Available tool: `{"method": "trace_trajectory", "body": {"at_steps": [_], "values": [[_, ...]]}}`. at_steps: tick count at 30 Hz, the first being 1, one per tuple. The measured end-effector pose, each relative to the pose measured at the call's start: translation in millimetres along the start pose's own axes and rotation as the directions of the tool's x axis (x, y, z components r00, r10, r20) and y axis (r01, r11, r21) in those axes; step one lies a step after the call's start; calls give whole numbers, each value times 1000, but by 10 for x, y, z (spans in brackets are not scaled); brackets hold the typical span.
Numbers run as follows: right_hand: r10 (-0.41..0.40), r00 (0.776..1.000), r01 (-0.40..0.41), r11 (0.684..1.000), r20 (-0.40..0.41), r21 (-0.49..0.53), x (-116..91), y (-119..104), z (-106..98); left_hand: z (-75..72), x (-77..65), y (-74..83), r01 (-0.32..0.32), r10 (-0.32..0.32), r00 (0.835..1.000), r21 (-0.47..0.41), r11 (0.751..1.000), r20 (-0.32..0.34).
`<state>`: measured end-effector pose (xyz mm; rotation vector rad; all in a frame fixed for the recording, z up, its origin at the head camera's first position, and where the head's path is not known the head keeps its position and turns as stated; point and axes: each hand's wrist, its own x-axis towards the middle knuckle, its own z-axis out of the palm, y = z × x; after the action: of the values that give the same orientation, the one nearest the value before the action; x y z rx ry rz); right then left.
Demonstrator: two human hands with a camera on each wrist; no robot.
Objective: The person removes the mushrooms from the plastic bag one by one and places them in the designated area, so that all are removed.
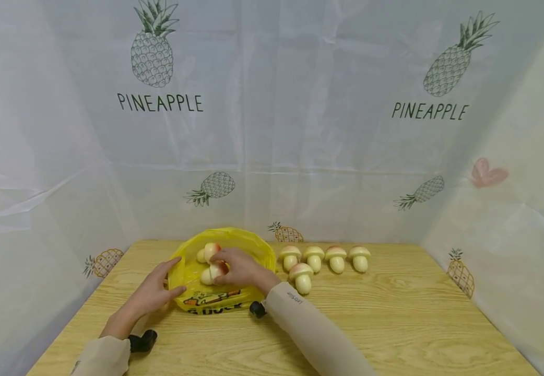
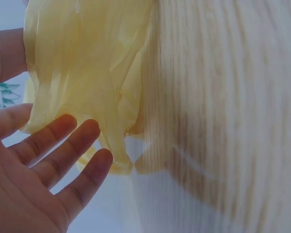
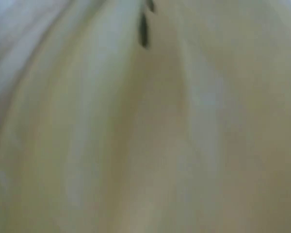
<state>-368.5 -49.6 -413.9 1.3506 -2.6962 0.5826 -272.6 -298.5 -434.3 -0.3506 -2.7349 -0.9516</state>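
A yellow plastic bag (image 1: 189, 287) lies with its mouth wide open on the table. My left hand (image 1: 152, 292) is at its left rim, thumb and fingers spread apart; in the left wrist view the fingers of this hand (image 2: 53, 160) extend loosely along the yellow plastic (image 2: 87, 63). Inside the bag, my right hand (image 1: 239, 266) holds a toy mushroom (image 1: 209, 275) with a cream stem and reddish cap between thumb and fingers. Another toy mushroom (image 1: 211, 251) lies just behind it in the bag. Blurred yellow plastic (image 3: 150, 126) fills the right wrist view, hiding the hand there.
Several similar mushrooms stand right of the bag: a back row ending with one mushroom (image 1: 359, 259) at the right, and a nearer mushroom (image 1: 302, 278) by my right forearm. The wooden table (image 1: 394, 318) meets a white pineapple-print curtain (image 1: 300, 156) at the back and sides.
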Motion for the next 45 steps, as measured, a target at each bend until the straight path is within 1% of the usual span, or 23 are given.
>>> {"method": "trace_trajectory", "body": {"at_steps": [4, 7, 11, 15, 18, 22, 25, 30, 34, 39, 42, 45], "values": [[73, 997, -73, 997, -16, -7, 13, -26, 66, 1, -1, -6, -1, 1, 1000, 1, 1000, -5], [88, 996, -89, 996, -28, -16, 21, -43, 86, 0, 3, -15, -4, 4, 1000, 0, 1000, -6], [81, 996, -81, 997, -31, -17, 14, -54, 68, 2, 10, -29, -10, 10, 1000, 3, 1000, -9], [33, 999, -33, 999, -27, -18, -5, -20, 34, 3, 9, -38, -12, 12, 1000, 1, 1000, -8], [-2, 1000, 2, 1000, -30, 2, -15, 33, 17, 0, 4, -37, -11, 11, 1000, -3, 1000, -4], [-1, 999, 2, 999, -33, 38, -15, 111, 23, -3, -2, -31, -8, 8, 1000, -7, 1000, -2], [1, 1000, 0, 999, -29, 37, -10, 150, 27, -6, -5, -28, -5, 5, 1000, -9, 1000, 1], [-14, 998, 16, 999, -58, 35, -11, 147, 6, -6, -7, -19, -15, 15, 1000, -1, 1000, -4], [4, 998, -3, 1000, -69, 25, -28, 99, -8, -11, -4, -4, -18, 18, 1000, 1, 1000, -5], [54, 998, -55, 998, -34, -34, -50, 32, 11, -16, -10, 14, -4, 4, 1000, -6, 1000, 7], [74, 997, -75, 997, -16, -24, -53, 20, 43, -16, -14, 24, -5, 5, 1000, 4, 1000, 5], [82, 997, -82, 996, -6, 18, -55, 15, 62, -18, -19, 39, -15, 15, 1000, 11, 1000, -3]]}}
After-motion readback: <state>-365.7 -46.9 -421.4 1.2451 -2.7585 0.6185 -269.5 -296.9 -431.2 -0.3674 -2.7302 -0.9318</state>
